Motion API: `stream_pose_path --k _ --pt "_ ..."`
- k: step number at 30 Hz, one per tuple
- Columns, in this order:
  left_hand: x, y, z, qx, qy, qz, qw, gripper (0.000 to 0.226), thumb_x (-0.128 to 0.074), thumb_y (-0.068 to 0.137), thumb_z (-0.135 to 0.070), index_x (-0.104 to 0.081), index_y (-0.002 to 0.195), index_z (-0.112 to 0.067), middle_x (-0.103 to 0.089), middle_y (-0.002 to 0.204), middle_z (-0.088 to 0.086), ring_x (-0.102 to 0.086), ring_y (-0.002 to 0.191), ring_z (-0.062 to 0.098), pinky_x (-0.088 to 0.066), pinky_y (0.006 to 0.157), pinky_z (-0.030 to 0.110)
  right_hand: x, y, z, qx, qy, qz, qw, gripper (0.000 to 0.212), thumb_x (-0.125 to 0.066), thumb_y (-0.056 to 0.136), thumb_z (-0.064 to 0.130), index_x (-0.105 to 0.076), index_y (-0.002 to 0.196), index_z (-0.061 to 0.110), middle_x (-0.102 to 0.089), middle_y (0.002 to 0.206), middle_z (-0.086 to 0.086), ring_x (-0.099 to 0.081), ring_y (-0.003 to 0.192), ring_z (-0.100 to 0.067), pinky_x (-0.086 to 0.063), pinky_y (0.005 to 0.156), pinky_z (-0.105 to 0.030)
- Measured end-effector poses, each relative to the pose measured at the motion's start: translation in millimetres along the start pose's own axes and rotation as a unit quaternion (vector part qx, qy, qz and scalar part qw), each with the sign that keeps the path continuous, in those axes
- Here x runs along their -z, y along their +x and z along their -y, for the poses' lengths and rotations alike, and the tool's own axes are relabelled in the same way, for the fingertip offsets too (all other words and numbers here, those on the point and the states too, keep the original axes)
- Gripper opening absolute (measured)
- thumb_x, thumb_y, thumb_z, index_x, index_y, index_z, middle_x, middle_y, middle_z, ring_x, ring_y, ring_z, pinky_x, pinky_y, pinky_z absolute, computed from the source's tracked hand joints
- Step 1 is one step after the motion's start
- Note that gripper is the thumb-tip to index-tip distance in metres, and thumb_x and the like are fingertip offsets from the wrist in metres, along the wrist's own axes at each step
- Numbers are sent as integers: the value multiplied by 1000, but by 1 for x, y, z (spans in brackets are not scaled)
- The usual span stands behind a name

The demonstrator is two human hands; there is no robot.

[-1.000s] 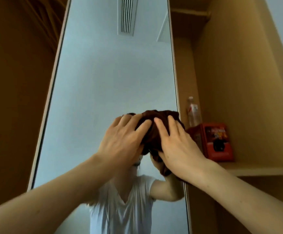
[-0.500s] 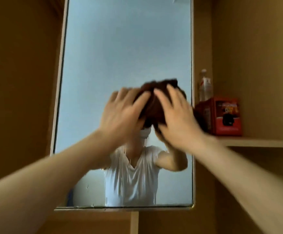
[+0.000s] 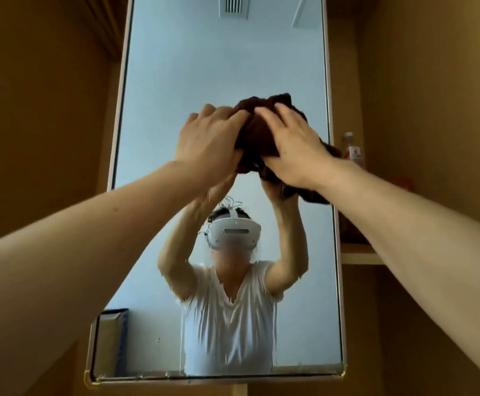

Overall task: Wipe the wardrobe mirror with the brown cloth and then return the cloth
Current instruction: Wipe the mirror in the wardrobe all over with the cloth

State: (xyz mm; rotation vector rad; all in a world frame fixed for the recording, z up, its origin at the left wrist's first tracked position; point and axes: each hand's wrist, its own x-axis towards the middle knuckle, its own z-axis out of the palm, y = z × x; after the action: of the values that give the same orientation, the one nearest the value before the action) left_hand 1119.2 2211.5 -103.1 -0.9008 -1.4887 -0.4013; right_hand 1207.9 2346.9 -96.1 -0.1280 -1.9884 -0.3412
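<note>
A tall wardrobe mirror [image 3: 204, 58] in a pale frame fills the middle of the head view. A bunched dark brown cloth [image 3: 257, 135] is pressed against the glass in its upper right part. My left hand [image 3: 207, 141] lies flat on the cloth's left side, and my right hand [image 3: 293, 150] covers its right side, fingers spread. Both arms reach up from the lower corners. A fold of cloth hangs below my right wrist near the mirror's right edge. The reflection shows a person in a white shirt with both arms raised.
Wooden wardrobe panels [image 3: 41, 138] flank the mirror. To the right, a shelf [image 3: 359, 254] carries a clear bottle [image 3: 351, 150] and a red box [image 3: 401, 182], mostly hidden by my right arm. The mirror's bottom frame [image 3: 218, 377] has a chipped left corner.
Both hands with the cloth have slid up the glass and a little to the right. The view has dropped, so the mirror's lower edge and the whole reflection show.
</note>
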Motion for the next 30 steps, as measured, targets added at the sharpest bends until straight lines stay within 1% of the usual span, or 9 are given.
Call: stream_pose_path --k 5,8,10,12,15,17,23,27,30 --pt "-12 -81 -5 -75 -4 -33 997 56 -67 71 -24 -58 125 -12 -61 124 10 -56 100 36 -42 83 42 -41 -79 12 59 0 -43 997 83 -63 85 26 -12 150 25 -5 157 -9 -3 144 -30 -8 116 -43" --pt "-13 -82 6 -130 8 -38 991 53 -63 73 -26 -60 123 -8 -64 119 12 -59 93 36 -46 77 43 -42 -84 8 87 -8 -33 996 81 -62 86 30 -13 149 25 -9 156 -10 -4 144 -29 -7 116 -43" --pt "-6 -55 11 -117 22 -17 993 52 -54 76 -32 -58 124 -11 -64 118 10 -57 94 36 -43 77 42 -29 -54 2 82 -8 -32 996 78 -61 86 29 -16 149 24 -11 155 -11 -8 144 -30 -9 117 -43" --pt "0 -13 15 -60 24 -4 998 48 -56 79 -33 -54 125 -17 -61 121 6 -52 103 34 -38 81 41 -10 -9 -3 60 -4 -38 997 76 -60 86 28 -18 149 24 -14 155 -11 -13 142 -31 -14 116 -42" --pt "7 41 17 22 -1 1 1000 37 -58 79 -23 -54 115 -19 -62 114 4 -48 107 32 -32 76 36 12 43 -1 18 29 -42 999 72 -59 86 26 -22 147 28 -23 151 -6 -22 138 -31 -23 113 -45" --pt "9 52 13 39 1 -3 999 31 -56 80 -19 -53 111 -19 -62 110 4 -48 106 31 -29 73 34 13 52 2 5 39 -49 998 71 -59 85 25 -23 147 28 -25 149 -5 -24 137 -31 -25 111 -47" --pt "-2 -32 0 -14 17 -17 1000 48 -61 72 -29 -54 119 -20 -62 117 2 -52 102 32 -35 80 39 -21 -23 4 45 28 -56 997 78 -62 82 23 -20 148 28 -12 156 -8 -11 143 -29 -11 117 -41" --pt "-15 -91 -13 -76 21 -38 996 53 -60 69 -26 -60 121 -12 -64 119 7 -59 96 33 -44 77 42 -50 -93 4 91 32 -63 993 80 -66 82 27 -20 148 26 -16 154 -9 -8 144 -27 -8 117 -42" --pt "-12 -79 -10 -91 47 -11 995 54 -58 72 -34 -59 122 -13 -65 117 5 -58 95 32 -42 75 41 -42 -82 -8 104 20 -38 994 79 -66 82 29 -22 148 25 -19 153 -10 -11 143 -28 -8 117 -41"
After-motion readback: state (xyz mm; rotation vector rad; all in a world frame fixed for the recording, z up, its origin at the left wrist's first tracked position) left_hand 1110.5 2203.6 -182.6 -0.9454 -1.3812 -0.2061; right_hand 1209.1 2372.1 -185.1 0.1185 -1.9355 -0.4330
